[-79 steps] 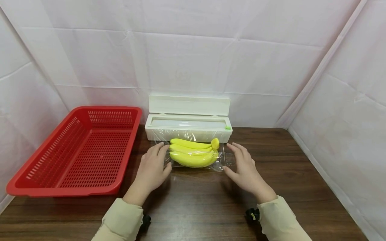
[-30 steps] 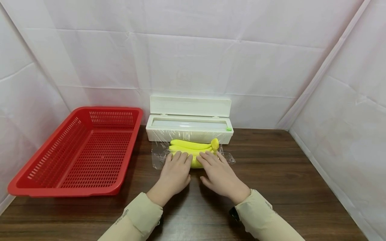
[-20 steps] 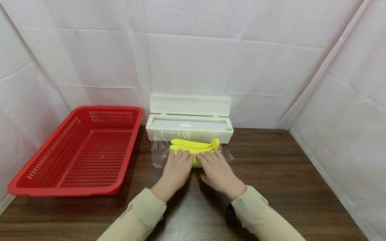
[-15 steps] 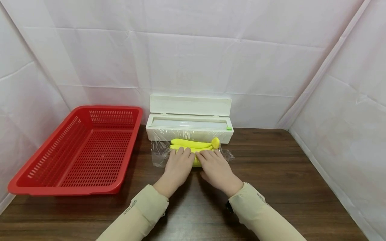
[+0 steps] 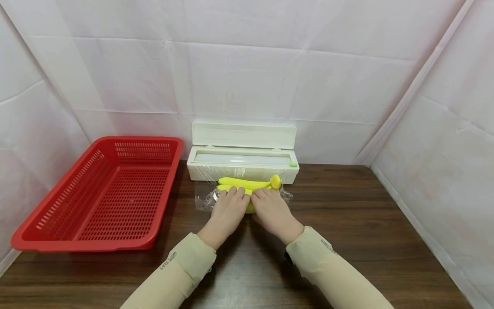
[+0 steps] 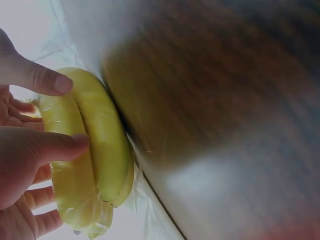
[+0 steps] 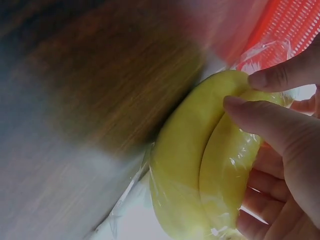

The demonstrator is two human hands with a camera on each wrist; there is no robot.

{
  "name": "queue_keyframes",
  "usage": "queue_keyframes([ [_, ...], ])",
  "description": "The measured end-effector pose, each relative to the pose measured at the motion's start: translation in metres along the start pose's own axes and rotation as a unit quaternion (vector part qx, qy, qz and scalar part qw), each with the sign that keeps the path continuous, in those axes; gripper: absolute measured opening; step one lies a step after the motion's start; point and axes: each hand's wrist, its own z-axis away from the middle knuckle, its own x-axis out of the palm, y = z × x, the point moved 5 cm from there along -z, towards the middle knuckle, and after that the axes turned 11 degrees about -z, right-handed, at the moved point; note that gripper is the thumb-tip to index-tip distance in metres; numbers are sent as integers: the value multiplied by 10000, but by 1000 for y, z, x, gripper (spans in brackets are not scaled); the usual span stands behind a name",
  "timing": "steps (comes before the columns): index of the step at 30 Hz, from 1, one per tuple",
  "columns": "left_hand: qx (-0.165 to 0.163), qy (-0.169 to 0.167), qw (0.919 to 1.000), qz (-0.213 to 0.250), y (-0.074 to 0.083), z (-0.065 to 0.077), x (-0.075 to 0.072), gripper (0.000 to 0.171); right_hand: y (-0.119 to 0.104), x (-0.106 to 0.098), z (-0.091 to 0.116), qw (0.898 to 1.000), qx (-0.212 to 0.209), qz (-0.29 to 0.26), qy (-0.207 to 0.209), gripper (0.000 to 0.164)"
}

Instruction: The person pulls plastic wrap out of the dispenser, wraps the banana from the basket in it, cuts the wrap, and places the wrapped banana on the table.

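Observation:
A bunch of yellow bananas (image 5: 245, 184) lies in front of the white cling film dispenser (image 5: 242, 172), stem to the right. Clear cling film (image 5: 204, 198) runs from the dispenser and covers the bunch, with a loose edge spread at the left. My left hand (image 5: 230, 209) grips the bunch's near side, its thumb on the front of the bananas (image 6: 107, 145) and its fingers over the top. Right beside it, my right hand (image 5: 271, 210) holds the bunch the same way, thumb pressed on the wrapped bananas (image 7: 182, 155). The hands hide much of the nearest banana.
A red slotted plastic basket (image 5: 164, 201) stands on the left of the dark wooden table (image 5: 359, 240). The dispenser's lid (image 5: 243, 135) stands raised against the white cloth backdrop (image 5: 239, 81), and a green cutter slider (image 5: 293, 165) sits at its right end.
My hands have come inward from both ends of the bunch to its near side, and their fingers have curled over it. The film's right end has drawn in toward the bananas.

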Motion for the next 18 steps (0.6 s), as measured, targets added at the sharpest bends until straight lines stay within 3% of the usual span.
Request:
queue_keyframes([
  [9,57,-46,9998,-169,-2,-3,-1,10,2,-4,-9,9994,-194,-2,296,33],
  [18,207,-344,9992,42,-5,-6,3,11,7,-2,-18,9978,-595,273,71,30],
])
